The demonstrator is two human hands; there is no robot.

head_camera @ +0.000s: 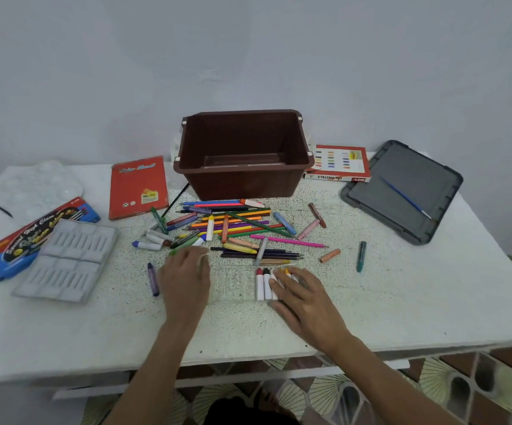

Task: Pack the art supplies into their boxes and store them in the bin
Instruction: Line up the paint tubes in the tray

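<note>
My left hand (184,277) lies flat with relaxed fingers on one end of the clear tray (233,283); my right hand (303,299) rests, fingers straight, on the pastels (263,286) at its other end. Loose pencils (242,222) lie just beyond both hands, the brown bin (242,154) farther back on the table (402,302).

One bin (242,182), one lid (402,191), one paintbrush (405,197), three boxes (138,187) (339,162) (38,237), two hands (185,274) (302,297).

Home: patterned floor tiles (325,394), plain wall (248,56)
</note>
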